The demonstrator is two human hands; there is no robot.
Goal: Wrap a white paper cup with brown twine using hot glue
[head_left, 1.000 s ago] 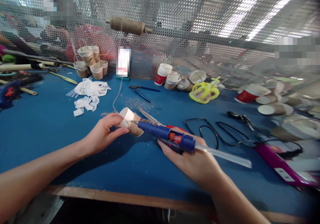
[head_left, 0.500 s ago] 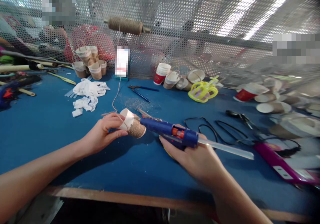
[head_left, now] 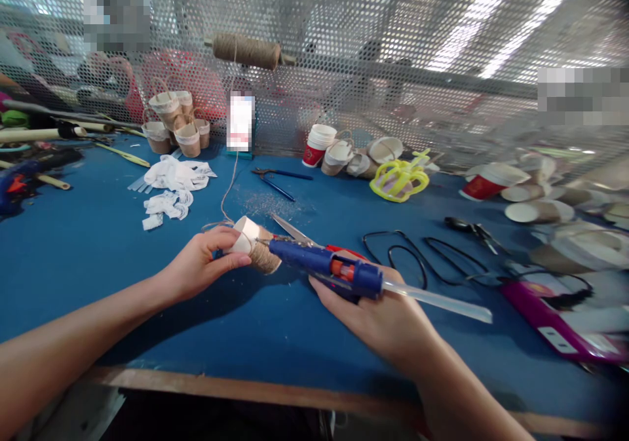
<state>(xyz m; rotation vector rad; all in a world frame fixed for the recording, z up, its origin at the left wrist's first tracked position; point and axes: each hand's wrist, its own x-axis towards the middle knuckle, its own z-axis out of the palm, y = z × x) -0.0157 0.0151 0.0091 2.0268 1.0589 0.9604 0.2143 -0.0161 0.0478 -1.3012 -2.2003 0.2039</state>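
My left hand (head_left: 209,257) grips a white paper cup (head_left: 246,234) by its open end. Brown twine (head_left: 265,259) is wound round the cup's other part, and a loose strand runs up from it toward the twine spool (head_left: 246,50). My right hand (head_left: 373,303) is wrapped round a blue glue gun (head_left: 319,262), with a clear glue stick out of its back. The gun's nozzle is at the cup, beside the twine; whether it touches cannot be told. Scissors (head_left: 295,230) with red handles lie behind the gun, partly hidden.
White lace strips (head_left: 174,173) and twine-covered cups (head_left: 187,138) lie at the left back. Blue pliers (head_left: 280,175) are in the middle. Toward the right are red cups (head_left: 318,146), a yellow basket shape (head_left: 399,180), a black cord (head_left: 407,251) and a purple power strip (head_left: 545,320).
The glue gun and my right hand have shifted slightly left and down, showing more of the scissors. The cup has moved slightly left, still in my left hand.
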